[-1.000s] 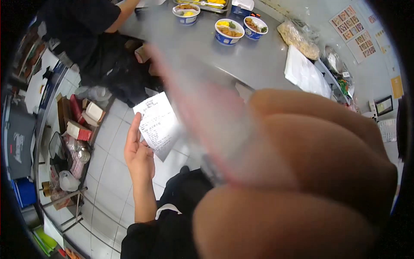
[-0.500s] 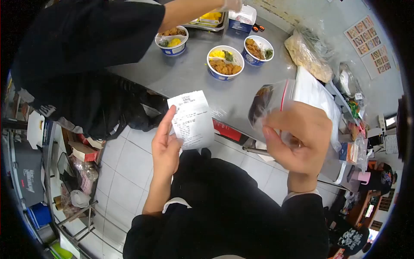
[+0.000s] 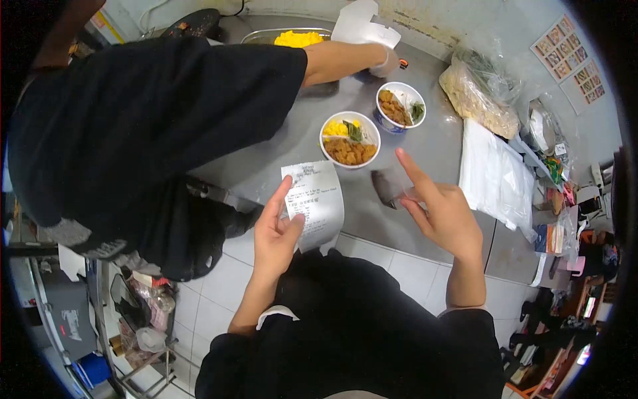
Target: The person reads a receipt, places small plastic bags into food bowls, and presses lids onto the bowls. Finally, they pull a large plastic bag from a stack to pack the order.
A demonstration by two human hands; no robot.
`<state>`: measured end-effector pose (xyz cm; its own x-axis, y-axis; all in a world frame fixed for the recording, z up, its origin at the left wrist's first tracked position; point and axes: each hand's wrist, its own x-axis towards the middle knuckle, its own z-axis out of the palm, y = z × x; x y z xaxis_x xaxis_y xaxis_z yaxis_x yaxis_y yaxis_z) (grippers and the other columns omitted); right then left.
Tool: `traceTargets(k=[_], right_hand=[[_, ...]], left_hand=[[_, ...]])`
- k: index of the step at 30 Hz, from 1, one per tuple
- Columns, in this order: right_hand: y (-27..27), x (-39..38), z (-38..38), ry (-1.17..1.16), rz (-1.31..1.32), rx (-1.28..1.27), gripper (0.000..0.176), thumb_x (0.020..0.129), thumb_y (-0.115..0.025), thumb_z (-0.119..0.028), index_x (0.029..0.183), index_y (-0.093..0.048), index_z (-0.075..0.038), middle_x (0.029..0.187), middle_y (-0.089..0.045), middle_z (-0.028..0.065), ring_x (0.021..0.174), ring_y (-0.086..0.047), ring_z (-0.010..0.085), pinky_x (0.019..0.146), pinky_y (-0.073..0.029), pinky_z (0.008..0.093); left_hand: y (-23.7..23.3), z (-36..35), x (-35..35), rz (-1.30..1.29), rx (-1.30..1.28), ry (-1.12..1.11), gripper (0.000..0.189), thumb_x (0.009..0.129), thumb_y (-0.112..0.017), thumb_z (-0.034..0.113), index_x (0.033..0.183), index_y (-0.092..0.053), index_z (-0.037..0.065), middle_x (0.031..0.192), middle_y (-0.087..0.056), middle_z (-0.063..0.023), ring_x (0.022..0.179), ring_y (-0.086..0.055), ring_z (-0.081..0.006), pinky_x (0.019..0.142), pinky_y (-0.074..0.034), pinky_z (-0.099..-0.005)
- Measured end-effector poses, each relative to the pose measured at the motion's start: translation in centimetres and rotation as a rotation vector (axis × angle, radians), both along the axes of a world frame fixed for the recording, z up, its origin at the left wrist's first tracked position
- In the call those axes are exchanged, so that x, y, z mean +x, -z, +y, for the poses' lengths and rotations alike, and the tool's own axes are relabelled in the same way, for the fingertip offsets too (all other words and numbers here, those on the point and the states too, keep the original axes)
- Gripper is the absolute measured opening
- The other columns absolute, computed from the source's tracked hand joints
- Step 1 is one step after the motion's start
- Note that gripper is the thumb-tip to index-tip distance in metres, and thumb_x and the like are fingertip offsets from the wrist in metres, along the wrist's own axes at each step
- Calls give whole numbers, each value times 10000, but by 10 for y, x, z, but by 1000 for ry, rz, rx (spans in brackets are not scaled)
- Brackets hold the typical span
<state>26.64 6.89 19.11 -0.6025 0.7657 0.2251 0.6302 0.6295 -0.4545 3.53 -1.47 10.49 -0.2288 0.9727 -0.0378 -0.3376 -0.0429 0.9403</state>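
Observation:
My left hand [image 3: 276, 236] pinches a printed paper receipt [image 3: 318, 203] between thumb and fingers. A small clear plastic bag with dark contents [image 3: 385, 189] hangs low over the steel table at the thumb of my right hand [image 3: 446, 216]. My right index finger is stretched out toward the bowls, while the other fingers are curled. Just beyond the receipt stands a bowl with fried pieces, yellow egg and greens [image 3: 350, 139]. Behind it to the right is a second bowl with brown pieces and greens [image 3: 401, 108].
At the left, a co-worker's arm [image 3: 342, 61] reaches across the steel table [image 3: 432, 159] with a gloved hand [image 3: 383, 61]. A metal tray [image 3: 256, 36] holds yellow egg. On the right lie a stack of white plastic bags [image 3: 497, 176] and a bagged bundle [image 3: 482, 96].
My right hand has lowered the bag toward the table and extended its index finger. The receipt has shifted right. The co-worker's arm has come further in, covering where the third bowl was seen.

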Motion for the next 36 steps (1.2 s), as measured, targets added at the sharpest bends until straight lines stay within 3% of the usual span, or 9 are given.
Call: traceTargets(k=[3,7,10,16,19,27,31,34,36], right_hand=[[19,-6,19,87,-66,4,407,760,-579,-88,1158,-492,-79,656,-581,142,598,-568,336,557,-450,398],[33,-7,38,100,-45,-5,162,756,-581,-56,917,-601,-47,745,-621,142,655,-588,329,583,-458,381],[31,-8,46,210,81,-147,90,779,-540,-92,818,-586,-26,706,-603,165,642,-575,349,573,-460,395],[38,10,76,399,266,-435,94,811,-528,-99,804,-567,-14,605,-579,103,530,-578,180,495,-427,316],[46,17,96,364,371,-386,100,816,-536,-100,805,-572,-7,577,-549,62,516,-495,80,477,-389,260],[59,42,119,331,367,-453,107,805,-551,-105,791,-575,-1,566,-538,63,511,-464,89,481,-373,257],[59,62,108,318,193,-509,111,812,-539,-102,774,-559,0,538,-527,60,487,-468,111,474,-381,261],[50,66,94,402,223,-765,110,814,-535,-98,762,-549,-2,517,-509,65,444,-466,131,443,-370,269],[64,71,87,355,235,-681,102,809,-548,-103,774,-562,-8,515,-501,76,411,-466,136,417,-355,276]], left_hand=[[10,11,-15,74,-49,11,575,771,-452,-135,1317,-312,-24,1354,-325,-174,963,-516,-87,765,-396,-160],[16,21,-30,70,-121,6,560,767,-449,-133,1305,-325,-34,1299,-395,-163,1082,-469,-143,845,-390,-212],[26,25,-36,60,-121,-37,565,762,-442,-140,1304,-319,-41,1284,-410,-169,1114,-462,-178,886,-379,-239],[33,26,-30,15,-170,-153,580,744,-425,-158,1303,-303,-63,1329,-351,-197,1187,-402,-220,965,-320,-285],[35,27,-26,-21,-179,-207,584,740,-419,-156,1305,-304,-59,1321,-358,-199,1182,-409,-225,967,-323,-291],[40,20,-31,-27,-211,-352,587,737,-389,-156,1308,-299,-52,1296,-383,-190,1160,-431,-239,966,-333,-310],[40,22,-31,-21,-226,-315,591,735,-396,-162,1307,-301,-50,1300,-384,-188,1155,-439,-240,969,-339,-313],[34,31,-30,2,-235,-300,587,733,-399,-163,1303,-307,-52,1307,-377,-197,1154,-442,-238,966,-345,-310],[31,34,-32,26,-212,-290,588,733,-403,-163,1303,-308,-53,1308,-376,-200,1156,-440,-238,965,-346,-308]])
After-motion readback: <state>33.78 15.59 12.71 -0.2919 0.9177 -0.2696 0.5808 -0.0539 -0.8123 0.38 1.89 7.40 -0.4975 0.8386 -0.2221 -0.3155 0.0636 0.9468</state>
